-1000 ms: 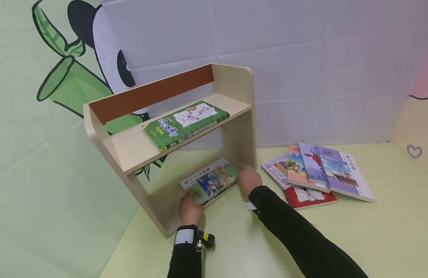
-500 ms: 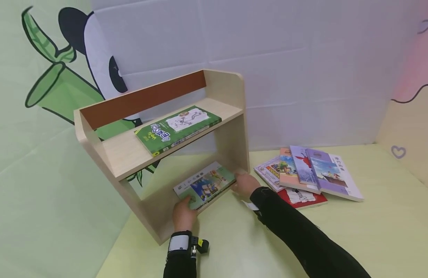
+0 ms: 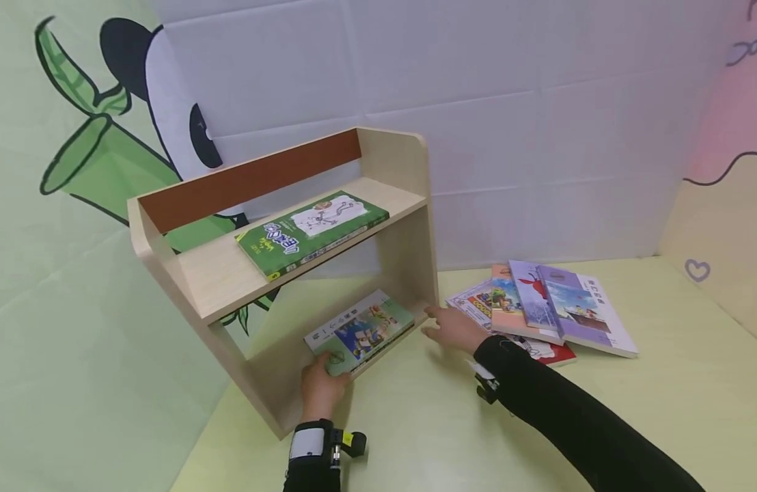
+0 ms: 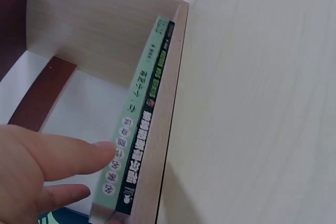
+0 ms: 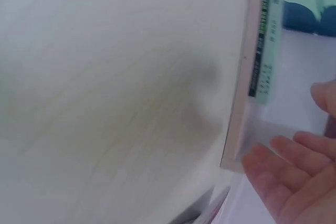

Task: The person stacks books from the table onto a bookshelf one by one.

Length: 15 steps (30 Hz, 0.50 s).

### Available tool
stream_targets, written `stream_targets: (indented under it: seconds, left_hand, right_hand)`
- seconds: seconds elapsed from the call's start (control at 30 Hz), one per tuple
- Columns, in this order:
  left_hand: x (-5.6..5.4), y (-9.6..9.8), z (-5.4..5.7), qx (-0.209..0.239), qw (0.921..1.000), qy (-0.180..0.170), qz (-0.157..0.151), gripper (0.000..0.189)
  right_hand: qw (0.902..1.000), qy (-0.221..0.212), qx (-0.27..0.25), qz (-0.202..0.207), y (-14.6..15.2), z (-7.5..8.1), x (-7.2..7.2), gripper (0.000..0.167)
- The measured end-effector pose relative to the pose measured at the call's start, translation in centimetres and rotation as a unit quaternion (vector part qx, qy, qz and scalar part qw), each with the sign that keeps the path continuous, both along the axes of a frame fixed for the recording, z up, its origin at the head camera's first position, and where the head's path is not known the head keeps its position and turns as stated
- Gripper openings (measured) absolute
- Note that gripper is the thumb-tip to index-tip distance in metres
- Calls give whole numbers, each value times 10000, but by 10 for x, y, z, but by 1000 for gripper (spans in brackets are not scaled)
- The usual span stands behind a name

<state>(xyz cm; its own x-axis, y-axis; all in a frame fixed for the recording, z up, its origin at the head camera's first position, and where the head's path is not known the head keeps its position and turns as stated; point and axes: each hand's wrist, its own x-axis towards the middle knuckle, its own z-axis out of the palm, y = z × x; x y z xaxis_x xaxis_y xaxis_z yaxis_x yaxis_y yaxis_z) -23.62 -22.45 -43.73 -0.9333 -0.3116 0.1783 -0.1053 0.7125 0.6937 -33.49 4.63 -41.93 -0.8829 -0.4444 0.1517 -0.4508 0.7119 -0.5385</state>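
Note:
Two stacked books lie flat on the shelf's lower board: a green-and-white picture-covered book [image 3: 369, 331] on top, and a dark-spined book [image 4: 142, 145] under it. My left hand [image 3: 322, 388] touches the stack's near left corner, its thumb extended at the top book in the left wrist view. Some of its fingers are hidden. My right hand [image 3: 457, 328] is off the books, beside the front right corner of the wooden bookshelf [image 3: 409, 249]. Its fingers are spread and relaxed in the right wrist view. A green comic-style book [image 3: 311, 232] lies on the upper board.
To the right on the pale yellow table [image 3: 428, 437] lies a loose pile: a purple book [image 3: 575, 311], a lilac book [image 3: 532, 290], an orange book [image 3: 514, 311], a white-and-purple book [image 3: 473, 301] and a red book [image 3: 557, 354]. A printed cloth [image 3: 477, 157] hangs behind.
My right hand has left the stack's right end and moved right, its fingers loosening. The left hand stays at the left corner. The whole head view has shifted slightly.

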Motion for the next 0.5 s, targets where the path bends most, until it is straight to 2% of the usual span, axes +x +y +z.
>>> stream_targets:
  seconds: [0.1, 0.17, 0.37, 0.5]
  left_hand:
    - [4, 2, 2, 26, 9999, 83, -60, 62]
    - [7, 3, 4, -21, 9996, 277, -84, 60]
    - [15, 7, 18, 35, 9969, 757, -189, 57]
    - [18, 19, 26, 360, 9949, 818, -474, 54]
  right_hand:
    - [9991, 32, -410, -135, 31, 4, 7, 47]
    - [9980, 8, -562, -288, 55, 8, 11, 45]
    - [9882, -393, -1008, -1084, 131, 17, 18, 53]
    - [9796, -597, -808, -1743, 175, 11, 19, 63]
